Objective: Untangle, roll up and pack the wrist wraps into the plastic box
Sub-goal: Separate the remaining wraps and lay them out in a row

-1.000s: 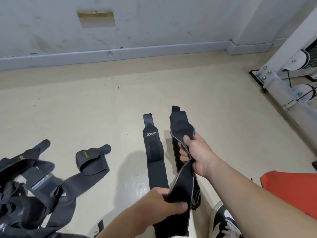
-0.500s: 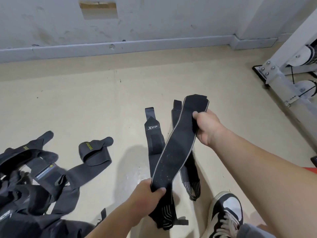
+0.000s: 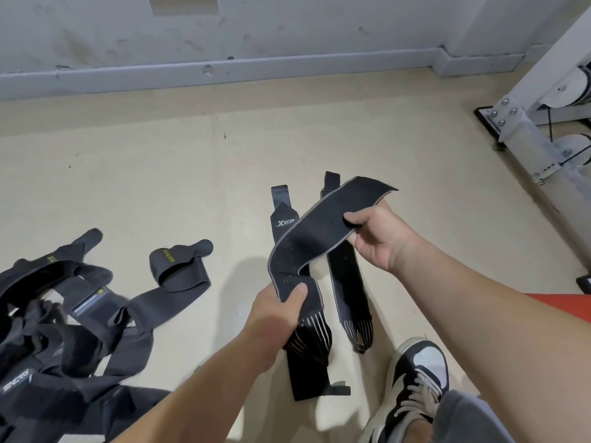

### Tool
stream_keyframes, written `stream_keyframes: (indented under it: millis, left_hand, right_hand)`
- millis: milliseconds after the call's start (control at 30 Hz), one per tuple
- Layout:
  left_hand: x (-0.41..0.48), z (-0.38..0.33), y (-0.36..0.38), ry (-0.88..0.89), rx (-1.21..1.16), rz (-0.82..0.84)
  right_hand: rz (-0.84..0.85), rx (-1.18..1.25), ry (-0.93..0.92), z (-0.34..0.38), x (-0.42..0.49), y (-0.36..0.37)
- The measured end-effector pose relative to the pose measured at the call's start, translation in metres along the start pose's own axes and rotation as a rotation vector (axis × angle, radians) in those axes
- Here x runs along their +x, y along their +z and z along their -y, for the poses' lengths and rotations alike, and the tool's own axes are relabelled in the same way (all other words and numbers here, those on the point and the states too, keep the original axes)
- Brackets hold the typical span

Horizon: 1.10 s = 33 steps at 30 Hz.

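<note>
- Currently both hands hold one black wrist wrap in the air above the floor — it curves loosely between them, grey edging showing along one side.
- The left hand pinches the wrap's near end, thumb on top and fingers curled beneath.
- The right hand grips the far end, thumb pressed on the upper face, with a short flap sticking out past it.
- Under the held wrap, two more lie flat and side by side on the floor: the XTEP-marked wrap and the striped-end wrap.
- A folded wrap with yellow lettering sits apart to the left, nearer the tangled heap of wraps at the floor's left edge.
- A black-and-white shoe rests near the striped ends — a white gym machine stands at the floor's far right corner.
</note>
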<state>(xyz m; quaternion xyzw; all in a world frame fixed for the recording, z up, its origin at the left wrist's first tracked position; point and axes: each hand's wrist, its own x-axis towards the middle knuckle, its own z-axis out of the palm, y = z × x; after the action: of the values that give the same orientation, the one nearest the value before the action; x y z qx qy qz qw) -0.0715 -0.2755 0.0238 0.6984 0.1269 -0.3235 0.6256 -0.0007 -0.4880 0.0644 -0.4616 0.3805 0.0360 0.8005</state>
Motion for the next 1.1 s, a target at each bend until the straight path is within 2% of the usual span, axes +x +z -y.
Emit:
stream_keyframes:
  millis: [133,333,433,600,700,833,933,1100]
  left_hand:
    - [0.001,-0.006,0.0,-0.025,0.101,0.021]
    - [-0.006,0.005,0.012,-0.258,0.408,0.19]
    - [-0.001,0.014,0.022,-0.269,0.492,0.191]
    - [0.019,0.018,0.035,-0.248,0.393,0.181]
    - [0.048,0.012,0.049,-0.206,0.308,0.139]
    - [0.092,0.011,0.073,-0.152,0.251,0.164]
    - [0.119,0.019,0.089,-0.183,0.152,0.2]
    - [0.145,0.046,0.098,-0.293,0.172,0.115]
  right_hand:
    - [0.01,-0.07,0.064,-0.011,-0.007,0.002]
    - [-0.09,-0.282,0.029,-0.017,-0.01,-0.001]
    - [-0.092,-0.416,0.0,-0.01,-0.004,-0.001]
    - [-0.103,-0.573,-0.014,0.003,0.032,0.011]
    - [-0.054,-0.672,-0.027,0.009,0.064,0.015]
    - [0.0,-0.771,-0.05,0.019,0.114,0.013]
    - [-0.023,-0.793,-0.05,0.017,0.155,-0.001]
    - [-0.136,-0.852,-0.022,-0.016,0.196,-0.037]
